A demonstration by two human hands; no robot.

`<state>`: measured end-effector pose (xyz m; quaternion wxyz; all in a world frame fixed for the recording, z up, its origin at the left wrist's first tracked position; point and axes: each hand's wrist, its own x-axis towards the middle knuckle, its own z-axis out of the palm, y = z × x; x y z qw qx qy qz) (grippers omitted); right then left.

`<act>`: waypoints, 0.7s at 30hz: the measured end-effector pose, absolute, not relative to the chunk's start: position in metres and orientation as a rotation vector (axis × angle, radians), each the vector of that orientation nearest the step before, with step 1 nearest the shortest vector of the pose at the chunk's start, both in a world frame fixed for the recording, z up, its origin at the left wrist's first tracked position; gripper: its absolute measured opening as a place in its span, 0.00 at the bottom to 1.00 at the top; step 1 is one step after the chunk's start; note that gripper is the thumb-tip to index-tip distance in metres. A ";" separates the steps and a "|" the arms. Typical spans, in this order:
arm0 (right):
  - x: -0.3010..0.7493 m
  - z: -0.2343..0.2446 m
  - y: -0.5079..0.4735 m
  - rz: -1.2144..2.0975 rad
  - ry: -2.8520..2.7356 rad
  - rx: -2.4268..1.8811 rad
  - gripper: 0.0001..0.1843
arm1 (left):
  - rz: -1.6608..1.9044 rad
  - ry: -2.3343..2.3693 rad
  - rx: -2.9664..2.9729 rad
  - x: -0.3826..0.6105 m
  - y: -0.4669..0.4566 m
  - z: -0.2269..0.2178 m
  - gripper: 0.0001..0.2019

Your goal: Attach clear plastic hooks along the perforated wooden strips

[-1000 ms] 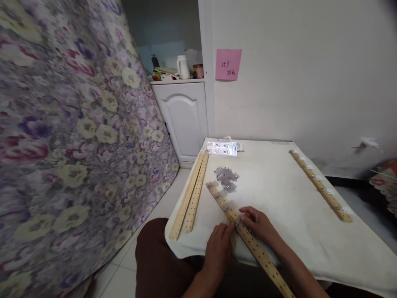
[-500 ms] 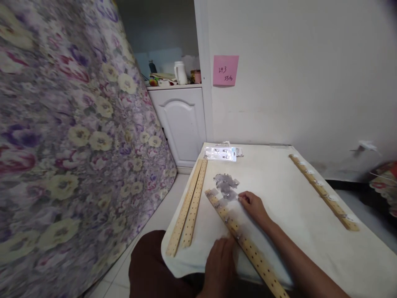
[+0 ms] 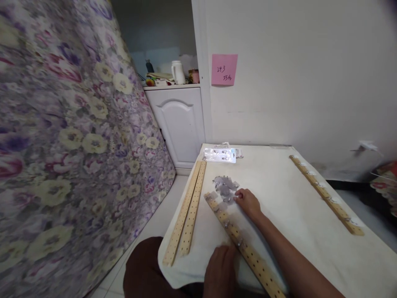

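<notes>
At the edge of a pile of grey, translucent adhesive pads with metal hooks (image 3: pixel 223 183) is my right hand (image 3: pixel 248 203). Its thumb and fingertips are pinched together by one pad; whether they hold it is too small to tell. A perforated wooden strip (image 3: pixel 256 263) lies slantwise in front of me, with several hooked pads (image 3: pixel 226 223) along its far half. My left hand (image 3: pixel 219 267) rests at the near table edge, just left of this strip, fingers lying loosely on the cloth with nothing visible in them.
Two more perforated wooden strips (image 3: pixel 192 209) lie side by side on the left. Another strip with hooked pads (image 3: pixel 325 194) lies along the right edge. Clear hook packaging (image 3: pixel 219 155) sits at the back of the white-covered table (image 3: pixel 279 182). A floral curtain (image 3: pixel 77 145) hangs left.
The view has shifted slightly. My right hand remains beside the pile, its fingers a little closer to the pads. The left hand stays by the strip.
</notes>
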<state>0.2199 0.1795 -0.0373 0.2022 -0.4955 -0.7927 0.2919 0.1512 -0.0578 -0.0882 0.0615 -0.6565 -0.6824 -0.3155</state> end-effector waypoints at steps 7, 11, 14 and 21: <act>0.221 -0.034 0.185 0.839 -2.372 -1.252 0.21 | -0.872 -2.094 -2.071 0.149 -0.059 -0.070 0.24; 0.220 -0.034 0.189 0.859 -2.402 -1.207 0.22 | -0.877 -2.115 -2.125 0.147 -0.061 -0.066 0.25; 0.222 -0.035 0.191 0.900 -2.375 -1.180 0.20 | -0.867 -2.132 -2.123 0.147 -0.061 -0.065 0.25; 0.233 -0.036 0.190 1.018 -2.138 -1.127 0.11 | -0.909 -2.001 -2.072 0.147 -0.060 -0.065 0.23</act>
